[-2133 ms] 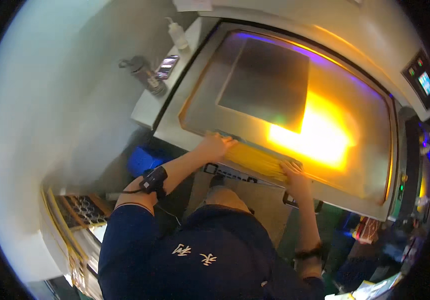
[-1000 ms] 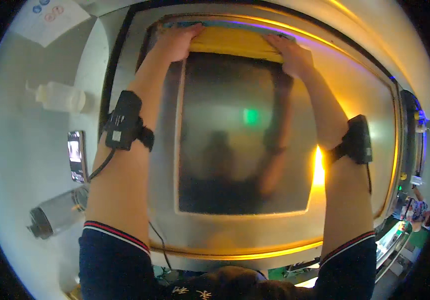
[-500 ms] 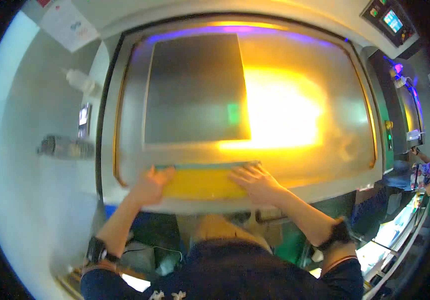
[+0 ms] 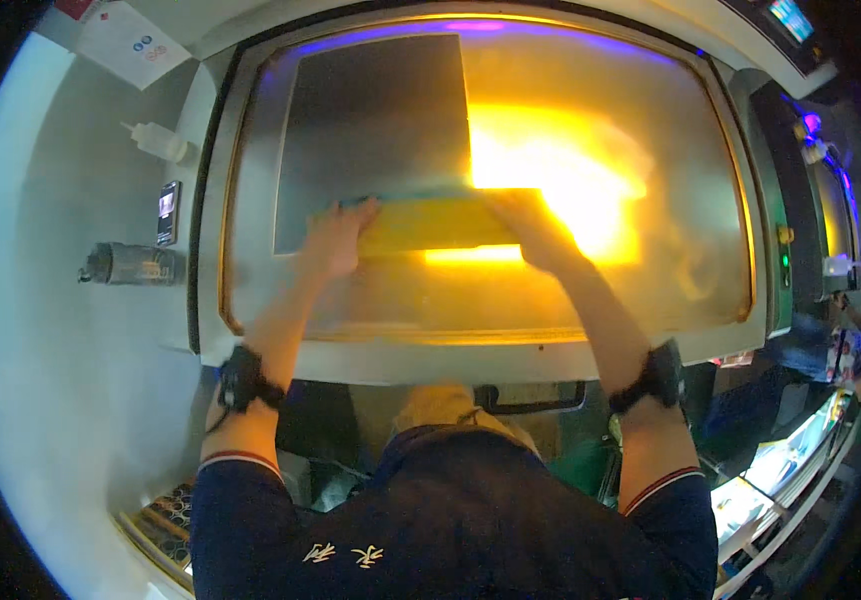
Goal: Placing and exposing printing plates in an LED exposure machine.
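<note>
My left hand (image 4: 338, 238) grips the left end of a wide yellow squeegee-like bar (image 4: 430, 224) with a blue-green far edge. The other end is held by my right hand (image 4: 535, 228), fingers over the top. Both hands are somewhat blurred, and my thumbs are partly hidden. The bar lies crosswise over the near part of a dark rectangular sheet (image 4: 375, 115) and the glowing yellow area to its right. Beneath them is a large framed, pale bed (image 4: 650, 305), brightly lit right of the sheet. My arms are stretched forward over its near edge.
On the white surface at left are a squeeze bottle (image 4: 158, 140), a phone (image 4: 167, 212) and a dark-capped clear bottle (image 4: 132, 264). A printed paper (image 4: 132, 45) is at upper left, a control screen (image 4: 790, 18) at upper right. A black handle (image 4: 530, 398) sits below the bed's front edge.
Both hands have moved the yellow bar forward, from the bed's near edge onto the near part of the dark sheet. My arms are now more outstretched.
</note>
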Tool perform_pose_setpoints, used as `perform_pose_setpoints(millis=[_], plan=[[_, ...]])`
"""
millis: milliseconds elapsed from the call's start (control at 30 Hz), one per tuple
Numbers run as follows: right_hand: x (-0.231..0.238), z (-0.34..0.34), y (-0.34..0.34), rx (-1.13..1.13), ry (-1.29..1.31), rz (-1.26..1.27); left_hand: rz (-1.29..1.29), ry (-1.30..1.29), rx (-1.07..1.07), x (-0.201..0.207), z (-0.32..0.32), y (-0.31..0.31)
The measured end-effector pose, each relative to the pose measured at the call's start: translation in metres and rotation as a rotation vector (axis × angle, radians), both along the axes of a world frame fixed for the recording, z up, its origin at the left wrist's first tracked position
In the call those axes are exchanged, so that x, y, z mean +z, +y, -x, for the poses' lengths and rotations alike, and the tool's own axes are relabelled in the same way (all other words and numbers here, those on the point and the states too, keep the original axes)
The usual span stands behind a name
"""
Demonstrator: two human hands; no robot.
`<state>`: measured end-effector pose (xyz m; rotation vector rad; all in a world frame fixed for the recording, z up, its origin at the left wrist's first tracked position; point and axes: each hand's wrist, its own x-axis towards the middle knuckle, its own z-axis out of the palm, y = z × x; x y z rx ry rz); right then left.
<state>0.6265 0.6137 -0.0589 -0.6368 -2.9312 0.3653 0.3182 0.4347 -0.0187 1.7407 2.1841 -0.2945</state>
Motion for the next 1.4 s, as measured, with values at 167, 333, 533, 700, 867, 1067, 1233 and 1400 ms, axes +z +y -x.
perform_pose_setpoints(millis=[167,333,533,700,867,1067,1233,1400], plan=[[-0.002,0.104,0.149,0.023,-0.094,0.042,-0.069,-0.106,0.089,-0.026,0.104,0.141],[-0.01,0.169,0.289,-0.076,-0.2,-0.069,-0.191,0.009,0.052,-0.035,0.158,0.29],[-0.027,0.22,0.418,-0.05,-0.213,-0.055,-0.236,-0.056,-0.023,-0.07,0.248,0.421],[-0.034,0.224,0.37,-0.132,-0.209,-0.248,-0.41,0.107,-0.1,-0.08,0.239,0.389],[-0.026,0.178,0.306,-0.151,-0.128,-0.161,-0.242,0.068,0.053,-0.033,0.162,0.323],[-0.035,0.094,0.149,-0.187,0.118,0.091,-0.168,0.047,-0.025,-0.024,0.092,0.154],[-0.14,-0.121,-0.074,0.057,0.545,-0.6,0.15,-0.195,-0.107,0.034,-0.115,-0.042],[0.008,-0.158,-0.082,0.159,0.035,0.313,0.187,-0.155,-0.067,0.035,-0.138,-0.075]])
